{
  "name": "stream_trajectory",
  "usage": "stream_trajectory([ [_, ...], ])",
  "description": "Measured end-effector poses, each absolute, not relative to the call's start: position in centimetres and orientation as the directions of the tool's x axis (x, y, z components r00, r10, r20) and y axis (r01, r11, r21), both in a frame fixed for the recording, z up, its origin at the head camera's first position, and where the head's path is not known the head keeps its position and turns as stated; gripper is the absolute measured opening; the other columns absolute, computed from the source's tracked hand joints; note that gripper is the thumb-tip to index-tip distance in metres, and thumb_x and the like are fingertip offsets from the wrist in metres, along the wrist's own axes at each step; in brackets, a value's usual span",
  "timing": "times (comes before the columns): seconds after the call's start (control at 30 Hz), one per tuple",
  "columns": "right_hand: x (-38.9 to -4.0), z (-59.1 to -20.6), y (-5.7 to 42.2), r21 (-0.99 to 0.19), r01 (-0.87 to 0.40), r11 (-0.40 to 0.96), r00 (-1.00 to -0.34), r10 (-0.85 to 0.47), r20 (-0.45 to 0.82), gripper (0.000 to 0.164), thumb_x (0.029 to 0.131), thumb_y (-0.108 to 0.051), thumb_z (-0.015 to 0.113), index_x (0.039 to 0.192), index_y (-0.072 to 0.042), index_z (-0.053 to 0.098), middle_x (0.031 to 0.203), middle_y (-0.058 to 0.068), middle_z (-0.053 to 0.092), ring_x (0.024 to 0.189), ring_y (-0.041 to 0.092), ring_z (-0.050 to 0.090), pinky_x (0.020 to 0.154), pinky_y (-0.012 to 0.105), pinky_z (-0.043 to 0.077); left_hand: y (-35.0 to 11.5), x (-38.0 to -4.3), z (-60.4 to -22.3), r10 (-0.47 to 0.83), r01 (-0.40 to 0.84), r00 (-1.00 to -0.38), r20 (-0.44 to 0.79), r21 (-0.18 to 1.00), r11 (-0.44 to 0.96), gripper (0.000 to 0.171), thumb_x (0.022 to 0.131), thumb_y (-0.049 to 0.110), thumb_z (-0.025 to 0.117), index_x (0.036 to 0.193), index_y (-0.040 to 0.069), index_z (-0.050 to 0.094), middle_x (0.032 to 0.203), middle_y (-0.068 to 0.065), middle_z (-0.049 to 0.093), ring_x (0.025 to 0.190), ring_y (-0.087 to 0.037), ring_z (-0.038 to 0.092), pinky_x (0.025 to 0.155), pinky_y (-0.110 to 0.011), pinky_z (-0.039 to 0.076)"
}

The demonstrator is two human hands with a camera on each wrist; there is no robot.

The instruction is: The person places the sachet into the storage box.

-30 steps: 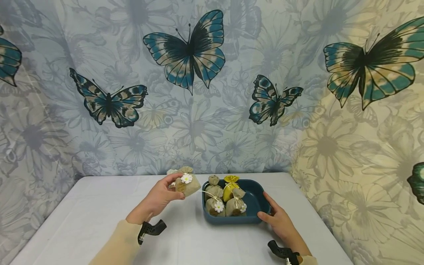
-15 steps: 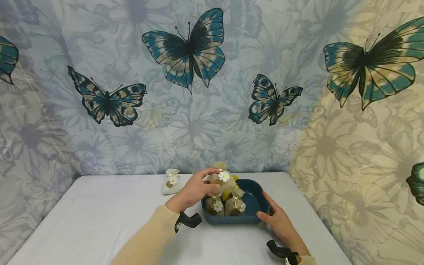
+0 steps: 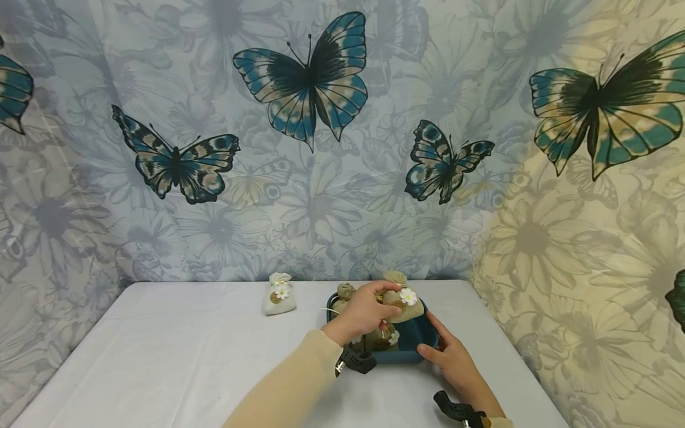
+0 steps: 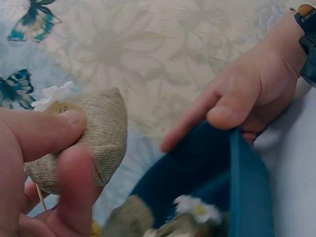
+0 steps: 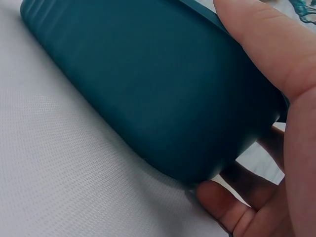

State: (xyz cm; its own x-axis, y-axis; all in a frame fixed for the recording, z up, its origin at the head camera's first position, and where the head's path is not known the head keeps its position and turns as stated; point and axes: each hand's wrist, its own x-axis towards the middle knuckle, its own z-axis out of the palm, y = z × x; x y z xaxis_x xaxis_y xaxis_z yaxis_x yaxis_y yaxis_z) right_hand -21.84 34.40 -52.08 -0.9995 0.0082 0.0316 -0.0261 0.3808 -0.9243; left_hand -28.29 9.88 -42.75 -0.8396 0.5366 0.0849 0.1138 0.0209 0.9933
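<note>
My left hand (image 3: 365, 308) pinches a beige drawstring sachet (image 3: 413, 311) with a white flower on it, above the right half of a dark blue bin (image 3: 402, 357). In the left wrist view the thumb presses on the front of the sachet (image 4: 109, 131), near a round tag. My right hand (image 3: 453, 356) grips the bin's right end, thumb at the rim and fingers around the outside, as the right wrist view also shows on the bin wall (image 5: 148, 79). Several other sachets fill the bin's left part, such as a brown one (image 3: 380, 340); my left hand partly hides them.
A whitish sachet (image 3: 279, 304) with a white flower stands on the white-covered table (image 3: 160, 356), left of the bin near the back edge. Butterfly-printed fabric (image 3: 316, 226) hangs right behind the table.
My left hand has carried the beige sachet from left of the bin across to above its right half, bringing the whitish sachet into full view. The right hand has kept its hold on the bin.
</note>
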Motion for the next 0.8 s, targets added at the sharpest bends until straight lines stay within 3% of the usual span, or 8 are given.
stream_trajectory([
  [0.03, -21.8, -52.0, 34.4, -0.925, -0.021, 0.38, -1.0, 0.01, 0.027, 0.08, 0.094, -0.021, 0.071, 0.16, -0.021, 0.025, 0.146, 0.024, 0.041, 0.085, 0.026, 0.051, 0.063, 0.031, 0.045, 10.4, -28.3, -42.9, 0.53, 0.117, -0.844, 0.083, 0.993, 0.032, 0.042, 0.088, 0.007, 0.076, 0.123, 0.028, 0.067, 0.088, -0.01, 0.067, 0.044, -0.024, 0.05, 0.05, -0.041, 0.052],
  [0.1, -21.8, -51.9, 34.4, -0.92, -0.014, 0.392, -1.0, 0.017, 0.022, 0.081, 0.095, -0.022, 0.071, 0.16, -0.018, 0.024, 0.145, 0.026, 0.042, 0.091, 0.027, 0.054, 0.066, 0.031, 0.047, 11.5, -28.4, -43.3, 0.507, 0.143, -0.858, 0.085, 0.987, 0.076, 0.039, 0.089, 0.011, 0.077, 0.12, 0.032, 0.068, 0.1, -0.003, 0.067, 0.04, -0.019, 0.039, 0.044, -0.036, 0.044],
  [0.17, -21.9, -51.8, 34.3, -0.917, -0.012, 0.399, -1.0, 0.02, 0.022, 0.081, 0.095, -0.024, 0.07, 0.16, -0.014, 0.023, 0.148, 0.027, 0.04, 0.106, 0.029, 0.056, 0.072, 0.031, 0.05, 12.4, -28.6, -43.8, 0.481, 0.166, -0.873, 0.082, 0.977, 0.133, 0.036, 0.089, 0.015, 0.078, 0.116, 0.036, 0.068, 0.114, 0.002, 0.066, 0.045, -0.015, 0.039, 0.046, -0.033, 0.041],
  [0.3, -21.9, -51.8, 34.3, -0.923, -0.021, 0.385, -0.999, 0.016, 0.03, 0.08, 0.095, -0.023, 0.07, 0.16, -0.012, 0.023, 0.153, 0.024, 0.035, 0.125, 0.035, 0.051, 0.082, 0.03, 0.051, 13.6, -28.8, -44.9, 0.412, 0.235, -0.905, 0.105, 0.931, 0.281, 0.031, 0.087, 0.023, 0.08, 0.109, 0.041, 0.069, 0.131, 0.014, 0.054, 0.09, -0.012, 0.058, 0.073, -0.035, 0.049],
  [0.37, -21.9, -51.8, 34.3, -0.93, -0.028, 0.365, -0.999, 0.009, 0.034, 0.079, 0.095, -0.021, 0.071, 0.16, -0.016, 0.025, 0.153, 0.022, 0.036, 0.122, 0.035, 0.053, 0.081, 0.03, 0.051, 13.9, -29.0, -45.4, 0.399, 0.278, -0.908, 0.132, 0.901, 0.334, 0.03, 0.086, 0.024, 0.081, 0.108, 0.039, 0.07, 0.127, 0.014, 0.055, 0.116, -0.012, 0.053, 0.089, -0.037, 0.047],
  [0.4, -21.9, -51.8, 34.3, -0.933, -0.034, 0.358, -0.999, 0.005, 0.038, 0.079, 0.095, -0.02, 0.071, 0.16, -0.018, 0.025, 0.153, 0.022, 0.037, 0.121, 0.034, 0.054, 0.081, 0.031, 0.051, 13.9, -29.0, -45.6, 0.399, 0.3, -0.905, 0.149, 0.888, 0.349, 0.029, 0.085, 0.023, 0.081, 0.108, 0.037, 0.071, 0.124, 0.013, 0.057, 0.12, -0.014, 0.052, 0.094, -0.038, 0.046],
  [0.67, -21.9, -52.2, 34.3, -0.94, -0.056, 0.338, -0.998, -0.012, 0.055, 0.078, 0.095, -0.015, 0.071, 0.159, -0.021, 0.027, 0.149, 0.022, 0.041, 0.105, 0.027, 0.058, 0.074, 0.03, 0.05, 13.4, -29.6, -46.8, 0.475, 0.401, -0.859, 0.19, 0.828, 0.393, 0.024, 0.088, 0.015, 0.079, 0.107, 0.027, 0.073, 0.117, 0.012, 0.06, 0.116, -0.012, 0.054, 0.095, -0.032, 0.045],
  [0.8, -21.9, -52.4, 34.4, -0.937, -0.066, 0.344, -0.998, -0.012, 0.065, 0.078, 0.095, -0.014, 0.071, 0.159, -0.02, 0.027, 0.15, 0.023, 0.041, 0.109, 0.027, 0.058, 0.077, 0.029, 0.051, 13.4, -29.8, -47.1, 0.491, 0.4, -0.852, 0.181, 0.831, 0.388, 0.024, 0.089, 0.015, 0.078, 0.109, 0.027, 0.072, 0.119, 0.012, 0.059, 0.115, -0.011, 0.054, 0.093, -0.031, 0.046],
])
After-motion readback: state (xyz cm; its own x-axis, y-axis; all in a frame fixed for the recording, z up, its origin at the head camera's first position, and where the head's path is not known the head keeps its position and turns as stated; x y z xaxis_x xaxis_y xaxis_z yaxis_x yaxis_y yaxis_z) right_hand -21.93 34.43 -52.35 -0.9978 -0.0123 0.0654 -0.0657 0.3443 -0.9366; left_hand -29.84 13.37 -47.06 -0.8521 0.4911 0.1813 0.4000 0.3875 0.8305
